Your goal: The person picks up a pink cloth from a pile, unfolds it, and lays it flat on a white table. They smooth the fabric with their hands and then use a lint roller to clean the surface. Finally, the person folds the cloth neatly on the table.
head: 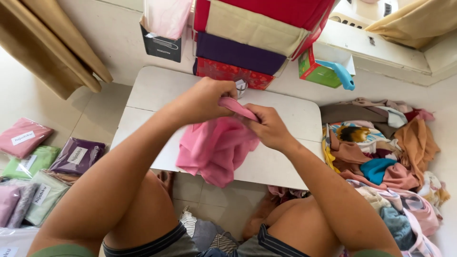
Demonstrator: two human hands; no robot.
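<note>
Both hands, left [204, 101] and right [269, 127], pinching the pink cloth [216, 147] over the bench [152, 90], barely folded, heap of clothes [381, 147] waiting.

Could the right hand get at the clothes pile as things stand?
Probably yes: the clothes pile lies just beside the right hand with nothing between, but that hand is pinching the pink cloth and would have to let go.

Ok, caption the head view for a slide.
Both hands, left hand and right hand, pinch pink cloth over white table.
</note>
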